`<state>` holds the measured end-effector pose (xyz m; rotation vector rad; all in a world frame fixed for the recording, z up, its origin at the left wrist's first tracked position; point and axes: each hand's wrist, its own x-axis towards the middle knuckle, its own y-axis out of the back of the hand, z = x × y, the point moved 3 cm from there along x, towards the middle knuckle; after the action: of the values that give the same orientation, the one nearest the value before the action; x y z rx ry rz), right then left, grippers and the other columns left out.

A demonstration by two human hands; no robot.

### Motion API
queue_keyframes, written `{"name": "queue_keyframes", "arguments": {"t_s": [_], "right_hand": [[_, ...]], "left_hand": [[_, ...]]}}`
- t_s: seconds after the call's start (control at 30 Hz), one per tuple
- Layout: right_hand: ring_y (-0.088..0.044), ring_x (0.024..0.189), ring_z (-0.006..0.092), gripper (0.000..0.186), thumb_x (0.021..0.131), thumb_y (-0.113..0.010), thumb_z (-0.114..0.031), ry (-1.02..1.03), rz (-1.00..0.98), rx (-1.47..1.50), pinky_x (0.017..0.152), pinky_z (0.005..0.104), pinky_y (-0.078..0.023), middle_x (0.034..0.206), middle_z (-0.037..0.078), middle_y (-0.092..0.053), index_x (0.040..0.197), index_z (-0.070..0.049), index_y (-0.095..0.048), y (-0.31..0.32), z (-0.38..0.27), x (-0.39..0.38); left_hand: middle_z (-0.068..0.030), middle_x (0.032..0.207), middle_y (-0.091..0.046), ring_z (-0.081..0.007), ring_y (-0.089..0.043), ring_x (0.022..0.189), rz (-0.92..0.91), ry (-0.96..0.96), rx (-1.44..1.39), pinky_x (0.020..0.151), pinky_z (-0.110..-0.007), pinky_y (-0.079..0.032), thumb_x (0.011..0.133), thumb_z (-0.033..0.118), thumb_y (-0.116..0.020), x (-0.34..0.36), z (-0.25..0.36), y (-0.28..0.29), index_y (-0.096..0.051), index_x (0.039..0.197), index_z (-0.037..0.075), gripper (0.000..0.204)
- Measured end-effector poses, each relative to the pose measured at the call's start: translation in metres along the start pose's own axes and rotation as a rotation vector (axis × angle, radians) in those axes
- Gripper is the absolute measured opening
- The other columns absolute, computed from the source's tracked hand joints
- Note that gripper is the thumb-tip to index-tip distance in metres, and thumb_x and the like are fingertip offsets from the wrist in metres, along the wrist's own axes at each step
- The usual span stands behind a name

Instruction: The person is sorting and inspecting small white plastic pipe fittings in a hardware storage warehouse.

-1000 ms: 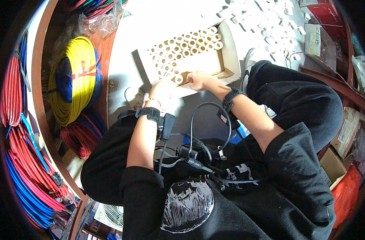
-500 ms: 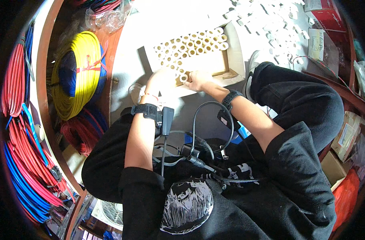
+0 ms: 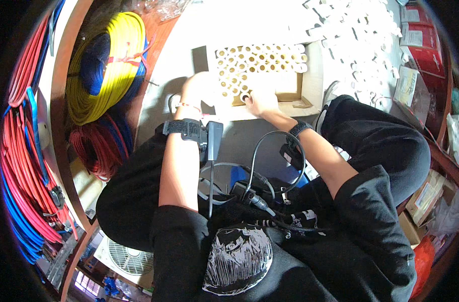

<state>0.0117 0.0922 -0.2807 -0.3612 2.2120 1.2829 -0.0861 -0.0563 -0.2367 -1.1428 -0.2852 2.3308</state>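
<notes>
A shallow cardboard box (image 3: 314, 65) holds rows of short white tubes (image 3: 263, 58), standing on end with round brownish openings facing up. At the box's near side my right hand (image 3: 263, 103) is closed with fingertips on one white tube (image 3: 245, 97), which sits at the front end of the left-hand rows. My left hand (image 3: 202, 86) is over the box's left edge, close to the same rows. Bright glare washes out its fingers, so I cannot tell whether they grip anything. Both wrists wear black straps.
Many loose white pieces (image 3: 360, 50) lie scattered at the far right, beside red boxes (image 3: 422, 43). Yellow and blue cable coils (image 3: 124, 70) lie on the left, with red cables (image 3: 25, 166) beyond a wooden edge. Black cables (image 3: 254, 166) loop between my forearms. A white fan (image 3: 126, 259) stands lower left.
The view has shifted, so the box and surroundings appear farther right and slightly lower. My right hand stays at the same tube, and my left hand remains at the box's left side.
</notes>
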Motion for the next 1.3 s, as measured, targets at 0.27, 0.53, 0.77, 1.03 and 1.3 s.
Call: {"name": "queue_keyframes", "arguments": {"t_s": [0.27, 0.53, 0.77, 1.03, 1.3], "right_hand": [[-0.056, 0.061, 0.0238, 0.029, 0.071, -0.049, -0.030, -0.150, -0.053, 0.097, 0.059, 0.0323, -0.043, 0.060, 0.014, -0.056, 0.062, -0.004, -0.059, 0.009, 0.017, -0.002], [-0.054, 0.057, 0.0247, 0.042, 0.074, -0.047, -0.042, -0.035, -0.075, 0.218, 0.057, 0.0331, -0.043, 0.060, 0.016, -0.055, 0.064, -0.003, -0.060, -0.009, 0.004, 0.004], [-0.055, 0.064, 0.0271, 0.044, 0.074, -0.044, -0.044, -0.067, -0.124, 0.210, 0.061, 0.0343, -0.042, 0.066, 0.016, -0.056, 0.066, -0.003, -0.060, -0.014, 0.000, 0.008], [-0.055, 0.066, 0.0273, 0.034, 0.074, -0.047, -0.034, -0.077, -0.121, 0.229, 0.063, 0.0338, -0.042, 0.068, 0.017, -0.056, 0.066, -0.004, -0.059, -0.015, -0.009, 0.010], [-0.055, 0.063, 0.0248, 0.024, 0.073, -0.048, -0.024, -0.112, -0.167, 0.313, 0.062, 0.0323, -0.042, 0.067, 0.015, -0.056, 0.068, -0.003, -0.059, -0.016, -0.009, 0.012]], "left_hand": [[-0.0058, 0.041, -0.046, -0.0136, -0.046, 0.037, 0.165, -0.045, 1.351, 0.035, -0.024, -0.032, 0.060, 0.010, -0.054, 0.035, 0.000, -0.006, -0.052, 0.045, 0.004, 0.016], [-0.0140, 0.060, -0.057, -0.0244, -0.057, 0.056, 0.244, 0.072, 1.534, 0.049, -0.033, -0.044, 0.064, 0.016, -0.050, 0.017, 0.014, -0.029, -0.060, 0.062, 0.001, 0.018], [-0.0140, 0.062, -0.058, -0.0262, -0.058, 0.060, 0.301, 0.053, 1.504, 0.050, -0.032, -0.045, 0.064, 0.015, -0.049, 0.022, 0.008, -0.026, -0.060, 0.063, 0.002, 0.017], [-0.0116, 0.053, -0.054, -0.0218, -0.055, 0.051, 0.334, -0.082, 1.532, 0.046, -0.030, -0.042, 0.060, 0.016, -0.053, 0.018, 0.008, -0.024, -0.058, 0.056, 0.003, 0.015], [-0.0109, 0.045, -0.050, -0.0212, -0.053, 0.045, 0.309, -0.044, 1.489, 0.043, -0.029, -0.041, 0.055, 0.014, -0.058, 0.021, 0.008, -0.021, -0.057, 0.050, 0.003, 0.012]]}}
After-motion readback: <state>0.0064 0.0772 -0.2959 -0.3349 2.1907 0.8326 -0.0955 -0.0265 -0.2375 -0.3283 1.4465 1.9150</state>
